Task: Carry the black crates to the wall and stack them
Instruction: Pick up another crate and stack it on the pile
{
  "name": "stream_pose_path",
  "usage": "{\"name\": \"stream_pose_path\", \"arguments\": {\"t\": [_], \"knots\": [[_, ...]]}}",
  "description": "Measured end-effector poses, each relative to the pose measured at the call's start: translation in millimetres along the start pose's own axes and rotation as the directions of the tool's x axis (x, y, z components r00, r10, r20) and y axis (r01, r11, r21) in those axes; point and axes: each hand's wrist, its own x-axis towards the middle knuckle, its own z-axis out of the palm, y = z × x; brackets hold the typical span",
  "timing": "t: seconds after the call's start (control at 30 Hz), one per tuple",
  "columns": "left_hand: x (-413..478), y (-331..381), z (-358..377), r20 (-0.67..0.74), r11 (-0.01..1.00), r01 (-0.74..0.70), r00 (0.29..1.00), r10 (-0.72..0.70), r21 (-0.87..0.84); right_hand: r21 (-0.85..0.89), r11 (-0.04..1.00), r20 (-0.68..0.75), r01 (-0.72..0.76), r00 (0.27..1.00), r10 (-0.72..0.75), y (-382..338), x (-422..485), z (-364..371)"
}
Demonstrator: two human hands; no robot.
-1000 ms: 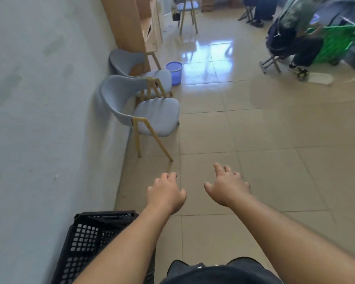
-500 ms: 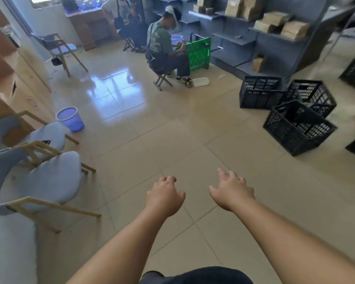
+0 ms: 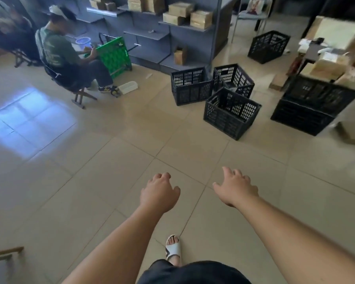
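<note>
Left hand (image 3: 159,194) and right hand (image 3: 235,189) stretch forward empty, fingers (image 3: 238,173) loosely relaxed; the nearest black crate (image 3: 231,113), across the floor, looks best gripped by opposite rims.

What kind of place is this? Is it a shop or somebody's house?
Most likely a storeroom or small packing room, not a house. Grey shelves hold cardboard boxes, and black crates stand about on the tiled floor.
</note>
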Motion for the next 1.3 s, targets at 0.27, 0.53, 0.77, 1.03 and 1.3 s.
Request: {"name": "stream_pose_path", "arguments": {"t": [0.27, 0.53, 0.77, 1.03, 1.3], "knots": [[149, 46, -64, 0.079, 0.98, -0.159, 0.985, 0.15, 0.121, 0.201, 0.963, 0.026, -0.178, 0.984, 0.177, -22, 101, -53], [291, 144, -96, 0.139, 0.94, -0.258, 0.963, 0.232, 0.221, 0.28, 0.905, 0.043, -0.319, 0.946, 0.32, 13, 236, -120], [405, 243, -145, 0.103, 0.947, -0.228, 0.972, 0.209, 0.225, 0.322, 0.908, 0.02, -0.269, 0.96, 0.278, 30, 367, -222], [529, 299, -186, 0.102, 0.958, -0.203, 0.977, 0.185, 0.202, 0.261, 0.926, 0.016, -0.271, 0.961, 0.277, 22, 502, -297], [694, 333, -237, 0.157, 0.935, -0.276, 0.957, 0.245, 0.223, 0.326, 0.871, 0.025, -0.367, 0.925, 0.38, -18, 633, -345]]}}
